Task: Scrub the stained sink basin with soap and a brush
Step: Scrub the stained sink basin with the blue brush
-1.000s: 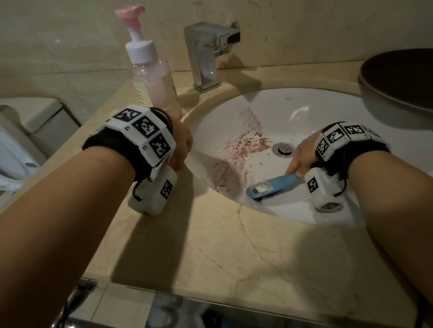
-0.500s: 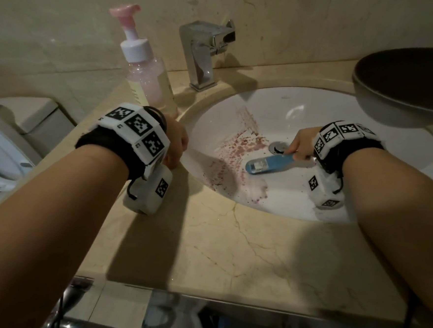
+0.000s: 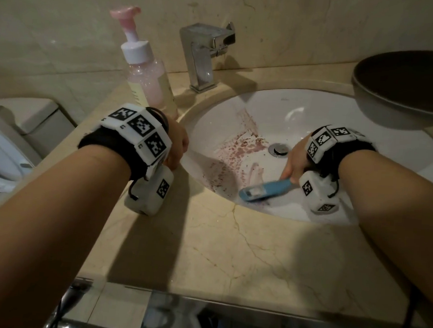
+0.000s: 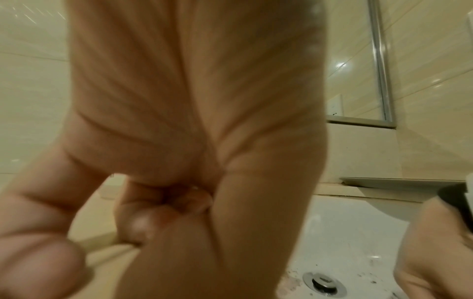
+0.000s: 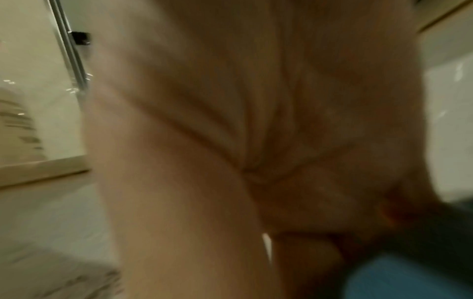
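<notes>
Blue brush (image 3: 266,190), gripped by the right hand (image 3: 296,159), has been dragged back to the basin's (image 3: 341,116) lower centre, so scrubbing continues; the left hand (image 3: 177,143) is curled empty.

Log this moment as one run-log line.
right hand: grips blue brush | brush: in sink basin, near front wall | left hand: curled, empty, at rim | stain: remains

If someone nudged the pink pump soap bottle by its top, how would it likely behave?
The soap bottle would probably tip rather than slide: it is tall and narrow, with a long pump head. It looks only partly full, so probably light. It stands near the sink rim, so it might topple in.
</notes>
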Motion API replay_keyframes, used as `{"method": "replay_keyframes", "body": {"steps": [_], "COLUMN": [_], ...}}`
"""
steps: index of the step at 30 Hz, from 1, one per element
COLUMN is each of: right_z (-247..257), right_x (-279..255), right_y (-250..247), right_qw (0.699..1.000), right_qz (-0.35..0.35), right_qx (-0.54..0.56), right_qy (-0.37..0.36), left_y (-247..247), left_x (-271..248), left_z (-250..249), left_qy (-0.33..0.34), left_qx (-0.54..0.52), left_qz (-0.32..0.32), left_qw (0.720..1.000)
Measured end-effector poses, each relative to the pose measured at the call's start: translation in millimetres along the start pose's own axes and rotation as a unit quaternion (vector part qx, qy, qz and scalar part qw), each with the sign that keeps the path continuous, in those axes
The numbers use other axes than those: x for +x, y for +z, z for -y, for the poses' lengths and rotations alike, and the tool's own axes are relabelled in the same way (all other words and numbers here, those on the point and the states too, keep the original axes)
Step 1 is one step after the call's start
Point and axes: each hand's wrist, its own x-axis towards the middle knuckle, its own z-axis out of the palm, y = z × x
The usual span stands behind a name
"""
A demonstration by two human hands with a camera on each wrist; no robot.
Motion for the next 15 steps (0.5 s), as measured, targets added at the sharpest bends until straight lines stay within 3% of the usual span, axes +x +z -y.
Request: {"method": "replay_keyframes", "body": {"steps": [4,7,8,10,11,13,15], "right_z": [12.9,-3.5,-10.3,-24.6,-20.0,-7.1,5.0], "right_x": [-6.9,18.8,33.0,63.1,54.7,25.4,1.2], "right_y": [4.6,-0.5,-5.9,-11.9,-12.1,-6.9,2.3], "right_qw": [0.988,0.991,0.989,0.991,0.992,0.998,0.994], "right_qz": [0.051,-0.111,-0.140,-0.127,-0.127,-0.058,0.080], "right_qx": [-0.132,0.047,0.028,-0.023,0.002,0.021,-0.054], "right_qy": [-0.067,-0.049,-0.033,-0.014,-0.006,-0.025,-0.059], "left_y": [1.3,0.2,0.3,0.5,0.6,0.9,1.5], "left_x": [5.7,5.1,4.3,2.6,2.4,0.9,0.4], "left_z": [1.1,1.2,0.8,-0.1,-0.1,-0.4,-0.3], "left_qy": [0.014,0.014,0.011,0.014,0.016,0.016,0.013], "left_qx": [-0.027,-0.040,-0.036,-0.027,-0.030,-0.037,-0.033], "left_qz": [0.002,-0.003,-0.005,-0.009,-0.009,-0.005,-0.007], "left_qw": [1.000,0.999,0.999,1.000,0.999,0.999,0.999]}}
